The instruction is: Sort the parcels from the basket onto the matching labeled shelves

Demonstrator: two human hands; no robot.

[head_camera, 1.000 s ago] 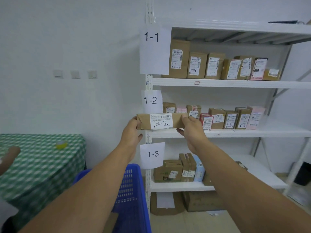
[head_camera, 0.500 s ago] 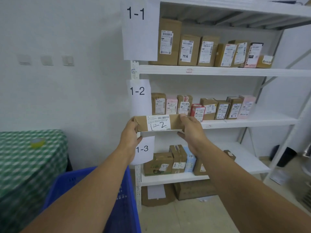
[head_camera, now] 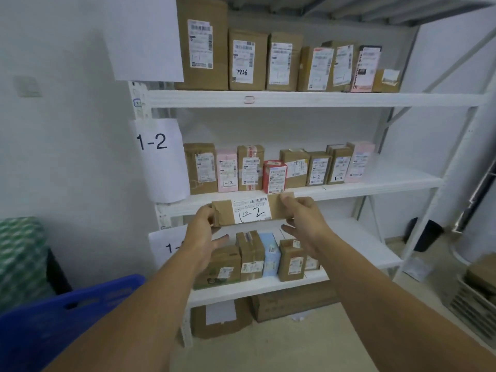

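Note:
A long brown parcel [head_camera: 279, 206] with a white label hand-marked "1-2" is held level in front of the middle shelf's front edge [head_camera: 349, 190]. My left hand [head_camera: 205, 232] grips its left end and my right hand [head_camera: 304, 218] grips its right end. The paper sign "1-2" [head_camera: 155, 146] hangs on the left post beside that shelf, where a row of small boxes [head_camera: 273, 170] stands upright. The blue basket [head_camera: 53, 318] is at the lower left, its inside hidden.
The top shelf [head_camera: 308, 99] carries taller brown boxes, and the shelf below [head_camera: 255, 287] holds more boxes behind a partly hidden "1-" sign. Cardboard boxes lie on the floor under the rack. A green checked table [head_camera: 18, 253] stands at left; crates at the far right.
The camera has come closer to the rack and turned right. The parcel, still held by both hands, now sits lower against the middle shelf's front edge.

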